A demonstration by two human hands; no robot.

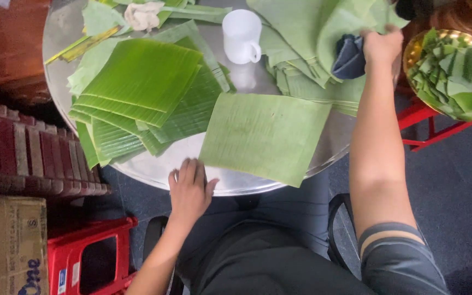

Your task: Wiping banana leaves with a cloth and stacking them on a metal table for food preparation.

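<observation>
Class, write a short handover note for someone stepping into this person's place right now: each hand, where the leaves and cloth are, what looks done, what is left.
Left hand: open, flat on the round metal table at its near edge, beside the single leaf sheet.
Right hand: stretched to the far side, gripping a dark cloth on the unsorted leaf pile.
Done, it seems: a neat stack of cut leaves lies at left; one sheet lies flat in front.
Left: the far pile looks unprocessed.
Also: white mug mid-table, brass tray of leaf scraps to the right.
</observation>
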